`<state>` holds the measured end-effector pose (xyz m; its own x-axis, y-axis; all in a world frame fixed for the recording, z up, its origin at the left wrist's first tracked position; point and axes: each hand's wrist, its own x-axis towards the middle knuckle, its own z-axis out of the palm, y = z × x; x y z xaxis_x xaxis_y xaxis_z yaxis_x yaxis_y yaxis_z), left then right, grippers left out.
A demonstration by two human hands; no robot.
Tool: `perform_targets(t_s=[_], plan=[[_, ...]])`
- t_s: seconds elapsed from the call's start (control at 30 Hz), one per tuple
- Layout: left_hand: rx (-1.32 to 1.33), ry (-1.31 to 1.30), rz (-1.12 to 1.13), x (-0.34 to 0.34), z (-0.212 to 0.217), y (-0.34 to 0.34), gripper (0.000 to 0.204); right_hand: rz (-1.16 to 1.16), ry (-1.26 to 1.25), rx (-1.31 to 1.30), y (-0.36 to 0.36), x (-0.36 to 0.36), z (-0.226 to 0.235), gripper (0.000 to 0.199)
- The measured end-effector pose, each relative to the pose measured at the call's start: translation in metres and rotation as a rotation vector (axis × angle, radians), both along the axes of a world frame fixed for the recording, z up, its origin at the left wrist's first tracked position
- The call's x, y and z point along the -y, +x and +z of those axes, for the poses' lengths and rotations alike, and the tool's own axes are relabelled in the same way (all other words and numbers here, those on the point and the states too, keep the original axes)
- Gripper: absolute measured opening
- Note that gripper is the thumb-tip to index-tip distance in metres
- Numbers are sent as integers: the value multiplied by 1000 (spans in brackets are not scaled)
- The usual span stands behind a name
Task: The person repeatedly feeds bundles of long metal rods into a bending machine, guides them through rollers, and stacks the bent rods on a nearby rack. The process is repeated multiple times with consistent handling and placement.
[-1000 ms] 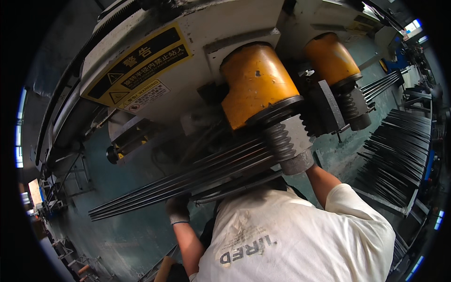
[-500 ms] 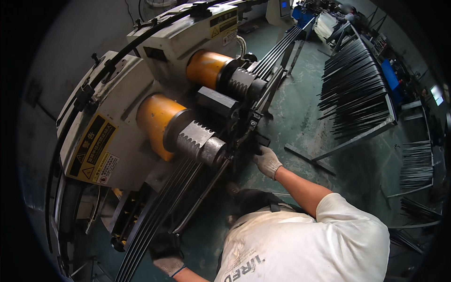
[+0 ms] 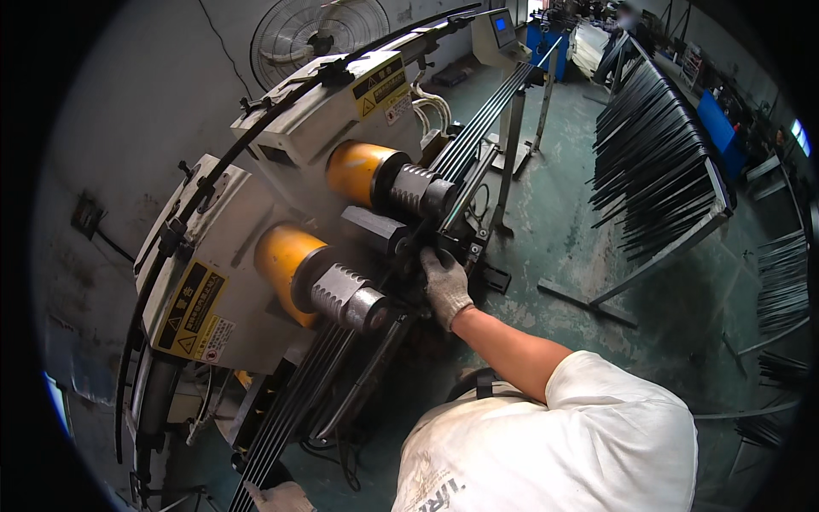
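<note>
My right hand [image 3: 445, 288], in a pale knitted glove with darkened fingers, reaches in between the machine's two roller heads. Its fingers curl at a dark part beside the black block [image 3: 374, 229]; their tips and whatever they grip are lost in shadow. At the lower edge my left hand [image 3: 283, 497], gloved too and partly cut off, is closed at the side of several long dark metal bars [image 3: 294, 401]. The bars run beneath the ridged near roller [image 3: 345, 294]. Past the ridged far roller [image 3: 418, 189], more long bars [image 3: 486, 119] stretch away.
Orange cylinders [image 3: 294, 264] carry the rollers on the pale machine housing [image 3: 217, 230]. A wall fan [image 3: 320, 41] and a control box with a lit screen [image 3: 496, 36] stand farther back. To the right, a metal rack [image 3: 657, 269] holds many dark rods [image 3: 653, 154] above the green floor.
My right hand has moved left and inward, between the roller heads. My left hand has dropped down and left to the bars. The view has shifted, showing the fan.
</note>
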<state>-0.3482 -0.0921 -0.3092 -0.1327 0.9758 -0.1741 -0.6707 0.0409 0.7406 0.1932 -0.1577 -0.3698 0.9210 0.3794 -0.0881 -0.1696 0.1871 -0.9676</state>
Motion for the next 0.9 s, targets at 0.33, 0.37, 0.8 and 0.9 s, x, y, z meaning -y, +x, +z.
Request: perform_targets(t_s=[0.33, 0.37, 0.8, 0.9], plan=[[-487, 23, 461, -33, 129, 17, 42, 53, 196, -165, 32, -20, 32, 43], [-515, 130, 477, -33, 144, 29, 41, 81, 202, -225, 34, -27, 35, 44], [-873, 643, 276, -33, 288, 226, 37, 246, 151, -59, 78, -39, 42, 43], [-1029, 593, 226, -47, 301, 216, 54, 340, 181, -115, 68, -48, 43, 46]])
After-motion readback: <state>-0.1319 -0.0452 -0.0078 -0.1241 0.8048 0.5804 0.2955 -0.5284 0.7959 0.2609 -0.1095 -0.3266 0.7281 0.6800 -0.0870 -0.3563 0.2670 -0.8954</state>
